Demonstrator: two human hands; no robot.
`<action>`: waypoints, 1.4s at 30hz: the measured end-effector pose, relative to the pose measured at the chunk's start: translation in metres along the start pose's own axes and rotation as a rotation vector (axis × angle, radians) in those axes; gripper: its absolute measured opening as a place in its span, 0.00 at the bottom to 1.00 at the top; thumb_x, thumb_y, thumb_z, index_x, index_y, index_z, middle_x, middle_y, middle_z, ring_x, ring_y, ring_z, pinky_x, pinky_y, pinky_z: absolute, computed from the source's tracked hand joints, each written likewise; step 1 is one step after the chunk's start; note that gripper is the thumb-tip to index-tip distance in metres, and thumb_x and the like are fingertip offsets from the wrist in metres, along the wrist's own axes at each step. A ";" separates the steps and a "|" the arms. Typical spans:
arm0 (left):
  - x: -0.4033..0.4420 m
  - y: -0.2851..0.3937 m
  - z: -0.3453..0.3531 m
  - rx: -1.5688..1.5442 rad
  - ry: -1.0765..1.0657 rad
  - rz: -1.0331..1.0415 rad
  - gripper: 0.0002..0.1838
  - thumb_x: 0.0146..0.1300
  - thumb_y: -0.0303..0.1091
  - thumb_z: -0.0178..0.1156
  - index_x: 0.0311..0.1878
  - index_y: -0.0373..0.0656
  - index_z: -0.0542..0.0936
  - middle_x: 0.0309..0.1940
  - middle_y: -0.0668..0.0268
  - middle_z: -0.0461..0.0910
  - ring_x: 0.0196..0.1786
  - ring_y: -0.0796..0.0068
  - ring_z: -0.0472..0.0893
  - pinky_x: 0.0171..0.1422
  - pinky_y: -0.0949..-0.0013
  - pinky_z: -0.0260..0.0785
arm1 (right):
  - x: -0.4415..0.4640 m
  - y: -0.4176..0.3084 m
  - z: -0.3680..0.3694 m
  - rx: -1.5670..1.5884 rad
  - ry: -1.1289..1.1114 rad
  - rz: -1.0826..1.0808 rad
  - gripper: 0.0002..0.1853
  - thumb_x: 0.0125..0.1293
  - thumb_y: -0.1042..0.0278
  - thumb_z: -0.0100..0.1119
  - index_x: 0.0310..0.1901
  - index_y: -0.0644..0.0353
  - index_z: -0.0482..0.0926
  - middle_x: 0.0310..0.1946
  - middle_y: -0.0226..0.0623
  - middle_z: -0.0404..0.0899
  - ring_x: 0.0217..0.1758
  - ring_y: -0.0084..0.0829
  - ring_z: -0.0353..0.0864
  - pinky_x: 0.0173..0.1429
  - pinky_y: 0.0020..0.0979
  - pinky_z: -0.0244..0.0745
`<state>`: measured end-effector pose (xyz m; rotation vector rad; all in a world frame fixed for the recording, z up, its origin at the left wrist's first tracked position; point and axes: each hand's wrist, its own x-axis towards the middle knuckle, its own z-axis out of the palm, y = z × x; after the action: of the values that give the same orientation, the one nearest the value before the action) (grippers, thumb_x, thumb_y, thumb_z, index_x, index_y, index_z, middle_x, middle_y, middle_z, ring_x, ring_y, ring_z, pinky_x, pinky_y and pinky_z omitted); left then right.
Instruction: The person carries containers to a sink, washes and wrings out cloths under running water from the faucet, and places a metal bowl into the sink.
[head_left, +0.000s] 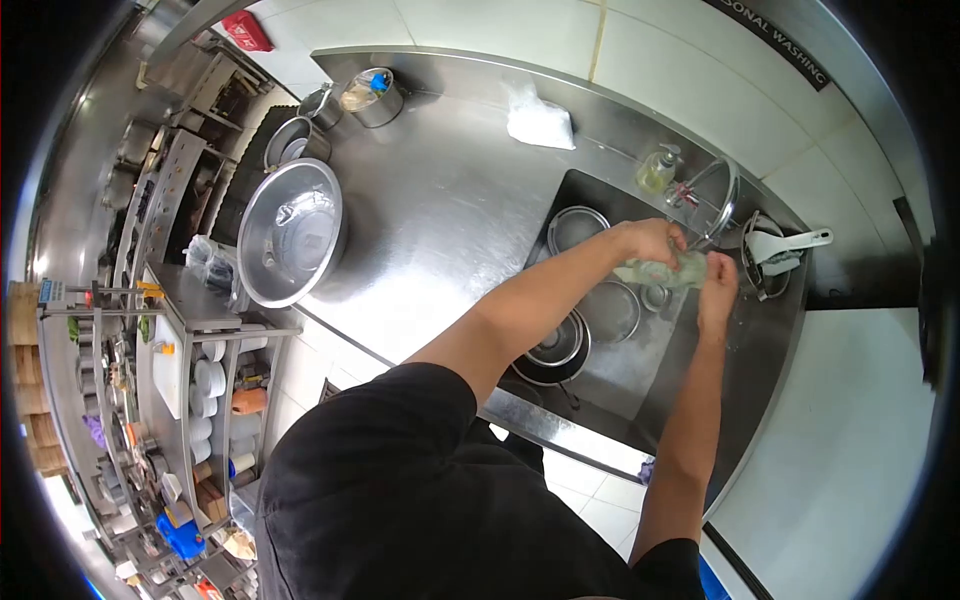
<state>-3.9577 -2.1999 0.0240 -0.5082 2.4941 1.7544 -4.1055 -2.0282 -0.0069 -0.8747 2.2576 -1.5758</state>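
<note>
Over the sink (660, 390), my left hand (652, 242) is closed on one end of a pale green, crumpled, cloth-like piece (668, 272). The fingers of my right hand (718, 285) close on its other end, close to the faucet (728, 205). What it is made of is too blurred to tell. Below my hands in the sink lie a round metal pan (610, 312) and a small metal cup (655, 297). Nearer to me sits a dark pan (555, 370) with a metal bowl (556, 343) in it. A round strainer-like item (575, 228) lies at the sink's far left corner.
A soap pump bottle (658, 170) stands behind the sink. Right of the faucet, a white-handled brush (790, 242) rests in a wire holder. A white plastic bag (538, 118) lies on the steel counter (440, 190). A large metal basin (290, 235) and pots (372, 100) stand leftward.
</note>
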 end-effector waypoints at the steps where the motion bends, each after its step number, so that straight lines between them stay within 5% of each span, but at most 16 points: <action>1: -0.008 0.004 -0.007 -0.011 -0.024 -0.081 0.37 0.49 0.46 0.77 0.60 0.37 0.79 0.53 0.49 0.83 0.48 0.59 0.85 0.54 0.60 0.78 | 0.000 0.000 0.000 0.043 0.076 -0.012 0.13 0.77 0.63 0.56 0.49 0.65 0.79 0.41 0.32 0.80 0.43 0.24 0.77 0.51 0.31 0.73; 2: -0.012 0.002 -0.009 -0.024 -0.048 -0.162 0.37 0.49 0.47 0.76 0.61 0.36 0.78 0.52 0.49 0.83 0.47 0.59 0.85 0.52 0.60 0.79 | -0.004 -0.013 0.001 0.106 0.055 -0.004 0.12 0.77 0.63 0.56 0.49 0.64 0.79 0.41 0.32 0.80 0.44 0.24 0.77 0.51 0.31 0.73; 5: 0.003 -0.007 0.019 0.225 0.205 0.157 0.37 0.53 0.46 0.75 0.62 0.33 0.75 0.50 0.51 0.84 0.42 0.64 0.86 0.37 0.61 0.81 | -0.003 -0.031 0.017 0.191 -0.115 0.013 0.14 0.78 0.60 0.54 0.52 0.62 0.80 0.47 0.32 0.80 0.51 0.26 0.76 0.58 0.30 0.70; 8: 0.010 0.021 0.020 -0.167 0.138 -0.132 0.37 0.56 0.46 0.73 0.63 0.32 0.73 0.45 0.54 0.85 0.39 0.67 0.85 0.30 0.62 0.78 | -0.016 -0.051 0.024 0.288 -0.237 0.076 0.22 0.80 0.50 0.49 0.56 0.61 0.81 0.53 0.35 0.79 0.58 0.29 0.75 0.65 0.32 0.66; 12: 0.006 0.022 0.027 -0.809 0.126 -0.010 0.24 0.59 0.40 0.71 0.55 0.38 0.80 0.36 0.66 0.84 0.31 0.76 0.82 0.25 0.69 0.70 | -0.033 -0.039 0.032 0.852 -0.105 0.428 0.30 0.78 0.40 0.47 0.63 0.60 0.76 0.57 0.34 0.78 0.59 0.33 0.77 0.67 0.33 0.66; 15: 0.012 0.023 0.012 -0.837 0.251 -0.093 0.20 0.59 0.39 0.71 0.53 0.43 0.82 0.38 0.69 0.84 0.32 0.79 0.81 0.24 0.72 0.65 | -0.046 0.014 0.031 0.800 -0.467 0.399 0.27 0.77 0.44 0.51 0.63 0.60 0.76 0.57 0.38 0.78 0.60 0.33 0.76 0.67 0.33 0.67; 18: 0.017 0.005 -0.016 -0.793 0.311 -0.066 0.21 0.57 0.39 0.73 0.54 0.47 0.82 0.37 0.67 0.84 0.32 0.79 0.81 0.26 0.70 0.69 | -0.056 -0.034 0.025 0.095 -0.460 0.183 0.21 0.73 0.56 0.60 0.60 0.61 0.77 0.55 0.38 0.80 0.57 0.32 0.79 0.63 0.33 0.70; 21: 0.018 -0.033 -0.042 -0.207 0.542 -0.142 0.23 0.54 0.37 0.73 0.55 0.47 0.82 0.39 0.62 0.85 0.36 0.75 0.84 0.34 0.66 0.76 | -0.039 -0.034 0.017 -0.205 -0.496 0.150 0.18 0.66 0.69 0.64 0.57 0.62 0.78 0.55 0.41 0.81 0.56 0.31 0.80 0.60 0.32 0.72; 24: 0.010 -0.070 -0.049 -0.088 0.841 -0.235 0.25 0.51 0.33 0.72 0.55 0.44 0.82 0.44 0.56 0.86 0.44 0.70 0.86 0.49 0.63 0.79 | -0.026 -0.041 0.009 -0.074 -0.411 0.095 0.18 0.62 0.73 0.63 0.54 0.64 0.79 0.54 0.46 0.79 0.56 0.35 0.80 0.57 0.34 0.73; 25: 0.005 -0.072 -0.044 -0.071 0.879 -0.224 0.29 0.50 0.31 0.70 0.59 0.42 0.80 0.53 0.54 0.83 0.56 0.65 0.84 0.60 0.63 0.76 | -0.023 -0.045 0.010 -0.117 -0.413 0.034 0.18 0.61 0.73 0.62 0.54 0.65 0.79 0.53 0.47 0.79 0.55 0.36 0.80 0.58 0.34 0.73; 28: -0.007 -0.073 -0.003 0.004 0.411 0.201 0.40 0.50 0.31 0.71 0.69 0.41 0.72 0.63 0.51 0.77 0.66 0.59 0.78 0.68 0.63 0.71 | -0.019 -0.050 0.013 -0.248 -0.407 -0.139 0.19 0.59 0.74 0.61 0.53 0.67 0.78 0.52 0.48 0.78 0.54 0.40 0.80 0.58 0.34 0.73; 29: -0.012 -0.057 0.010 -0.024 0.188 0.228 0.52 0.48 0.33 0.74 0.77 0.39 0.61 0.69 0.50 0.70 0.71 0.56 0.72 0.73 0.63 0.66 | -0.017 -0.049 0.016 -0.294 -0.403 -0.194 0.19 0.58 0.74 0.61 0.53 0.68 0.78 0.51 0.48 0.78 0.53 0.42 0.80 0.58 0.35 0.73; 32: -0.005 -0.034 0.046 -0.222 0.057 0.342 0.54 0.47 0.34 0.76 0.78 0.40 0.58 0.69 0.51 0.70 0.69 0.61 0.72 0.73 0.62 0.66 | -0.021 -0.040 0.025 -0.022 -0.288 -0.096 0.18 0.58 0.74 0.60 0.51 0.67 0.79 0.46 0.43 0.79 0.49 0.39 0.81 0.56 0.35 0.75; 34: 0.004 -0.048 0.072 -0.255 0.248 0.306 0.44 0.48 0.32 0.77 0.70 0.40 0.69 0.60 0.57 0.78 0.60 0.68 0.78 0.66 0.65 0.71 | -0.027 -0.042 0.030 0.389 -0.175 0.182 0.17 0.58 0.75 0.60 0.51 0.65 0.80 0.43 0.39 0.80 0.47 0.36 0.82 0.55 0.35 0.76; 37: 0.005 -0.057 0.101 -0.618 0.119 0.168 0.29 0.55 0.31 0.72 0.62 0.38 0.77 0.51 0.63 0.84 0.53 0.72 0.81 0.61 0.67 0.72 | -0.032 -0.056 0.032 0.723 -0.047 0.292 0.16 0.59 0.75 0.60 0.50 0.64 0.80 0.41 0.35 0.80 0.45 0.33 0.81 0.52 0.33 0.76; 42: -0.014 -0.049 0.127 -1.191 0.254 -0.204 0.21 0.65 0.37 0.64 0.58 0.37 0.79 0.42 0.60 0.85 0.45 0.67 0.84 0.53 0.63 0.77 | -0.028 -0.040 0.056 0.966 0.213 0.405 0.13 0.59 0.74 0.61 0.46 0.66 0.79 0.42 0.36 0.80 0.43 0.33 0.80 0.48 0.36 0.77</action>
<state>-3.9487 -2.0944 -0.0624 -0.9919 1.1123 3.0205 -4.0413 -2.0634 0.0050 0.0113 1.3157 -2.2302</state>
